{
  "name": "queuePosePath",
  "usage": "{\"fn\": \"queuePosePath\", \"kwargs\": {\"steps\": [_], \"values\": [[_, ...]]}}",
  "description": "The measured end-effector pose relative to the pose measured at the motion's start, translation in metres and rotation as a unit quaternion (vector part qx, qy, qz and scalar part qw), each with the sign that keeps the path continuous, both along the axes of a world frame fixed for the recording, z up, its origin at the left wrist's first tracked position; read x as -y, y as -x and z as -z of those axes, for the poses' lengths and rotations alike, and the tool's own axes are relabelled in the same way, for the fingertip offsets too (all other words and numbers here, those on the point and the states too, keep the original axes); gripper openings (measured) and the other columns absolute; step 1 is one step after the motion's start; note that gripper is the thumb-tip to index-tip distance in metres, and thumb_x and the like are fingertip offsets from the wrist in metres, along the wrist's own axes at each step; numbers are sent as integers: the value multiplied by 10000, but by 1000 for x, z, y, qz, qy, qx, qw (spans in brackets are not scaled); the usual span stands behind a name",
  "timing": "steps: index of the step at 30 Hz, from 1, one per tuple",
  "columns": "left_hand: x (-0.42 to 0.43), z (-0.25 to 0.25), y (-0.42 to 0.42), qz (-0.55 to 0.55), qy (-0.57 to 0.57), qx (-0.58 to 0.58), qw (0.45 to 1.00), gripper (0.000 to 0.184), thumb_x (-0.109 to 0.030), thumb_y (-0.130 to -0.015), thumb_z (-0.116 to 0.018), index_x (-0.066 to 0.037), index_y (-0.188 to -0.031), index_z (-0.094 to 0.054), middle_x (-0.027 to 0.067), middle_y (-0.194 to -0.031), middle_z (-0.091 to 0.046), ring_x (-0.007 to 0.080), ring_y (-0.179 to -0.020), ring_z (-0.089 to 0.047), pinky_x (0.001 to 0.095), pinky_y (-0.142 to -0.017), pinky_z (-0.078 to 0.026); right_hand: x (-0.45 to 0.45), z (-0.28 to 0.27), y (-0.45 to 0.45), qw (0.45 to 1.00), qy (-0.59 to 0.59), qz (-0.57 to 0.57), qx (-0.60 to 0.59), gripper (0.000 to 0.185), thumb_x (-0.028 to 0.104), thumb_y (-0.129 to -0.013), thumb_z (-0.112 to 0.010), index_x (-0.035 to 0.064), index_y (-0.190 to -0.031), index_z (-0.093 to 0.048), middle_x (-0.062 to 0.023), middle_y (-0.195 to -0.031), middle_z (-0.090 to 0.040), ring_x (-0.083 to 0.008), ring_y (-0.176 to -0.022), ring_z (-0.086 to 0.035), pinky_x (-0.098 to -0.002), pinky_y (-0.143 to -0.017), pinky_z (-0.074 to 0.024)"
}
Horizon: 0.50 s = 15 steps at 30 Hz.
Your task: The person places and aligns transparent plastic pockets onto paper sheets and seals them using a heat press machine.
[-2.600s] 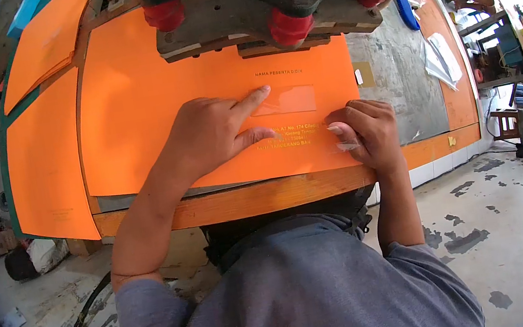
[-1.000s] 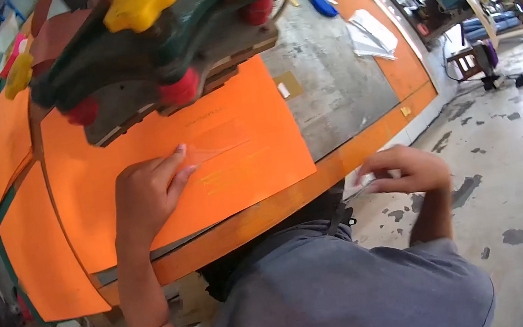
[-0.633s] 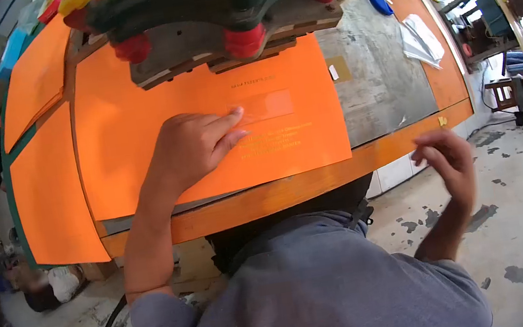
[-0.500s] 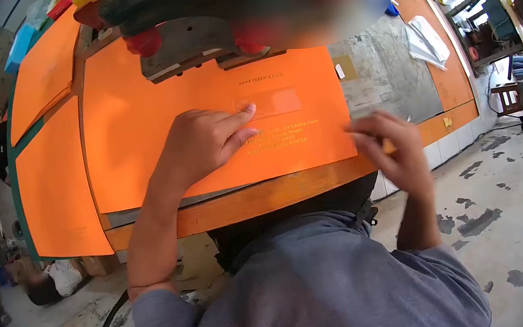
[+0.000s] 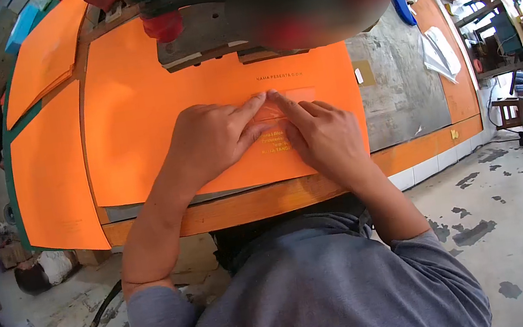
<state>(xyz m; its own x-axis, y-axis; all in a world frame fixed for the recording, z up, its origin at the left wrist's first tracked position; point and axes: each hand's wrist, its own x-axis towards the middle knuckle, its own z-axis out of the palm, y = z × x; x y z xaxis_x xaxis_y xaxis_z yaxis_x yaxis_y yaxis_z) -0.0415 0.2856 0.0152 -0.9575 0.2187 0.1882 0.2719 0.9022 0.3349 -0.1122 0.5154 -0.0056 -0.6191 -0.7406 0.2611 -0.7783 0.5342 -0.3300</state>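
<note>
Head view: nearest, the table's wooden edge [image 5: 261, 209] runs along the near side of the orange sheet [image 5: 132, 115]. Over the sheet, the left hand [image 5: 207, 138] spreads thumb and index finger; the right hand [image 5: 332, 136] extends its index finger, thumb apart. Both index fingertips sit together at the clear film [image 5: 300, 94] on the sheet's right half, its long axis left-right, neither hand clearly nearer. Beyond, a dark press plate [image 5: 195, 34] overhangs the sheet's far side; right of the sheet lies grey metal [image 5: 399, 89].

Wood-edged workbench [image 5: 261, 207] with a grey plate [image 5: 396, 92] under a large orange sheet [image 5: 141, 127], apparently plastic packets [image 5: 440, 57] at right.
</note>
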Motion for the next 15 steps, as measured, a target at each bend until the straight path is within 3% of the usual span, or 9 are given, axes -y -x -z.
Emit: {"fn": "queuePosePath", "kwargs": {"steps": [7, 15], "values": [[2, 0, 1, -11, 2, 30, 999, 505, -388, -990, -743, -174, -1444, -697, 102, -1028, -803, 314, -826, -757, 447, -725, -594, -1, -6, 0, 1000, 9, 15, 14, 476, 248, -1019, -689, 113, -1471, -633, -103, -884, -737, -290, -802, -746, -428, -661, -598], [4, -6, 0, -45, -21, 17, 999, 380, -402, -999, -748, -159, -1289, -787, 92, -1019, -818, 300, -833, -772, 425, -726, -603, -19, -33, 4, 990, -78, 97, 64, 383, 270, -1031, -678, 207, -1409, -679, -106, -870, -773, -305, -774, -761, -453, -651, -589]]}}
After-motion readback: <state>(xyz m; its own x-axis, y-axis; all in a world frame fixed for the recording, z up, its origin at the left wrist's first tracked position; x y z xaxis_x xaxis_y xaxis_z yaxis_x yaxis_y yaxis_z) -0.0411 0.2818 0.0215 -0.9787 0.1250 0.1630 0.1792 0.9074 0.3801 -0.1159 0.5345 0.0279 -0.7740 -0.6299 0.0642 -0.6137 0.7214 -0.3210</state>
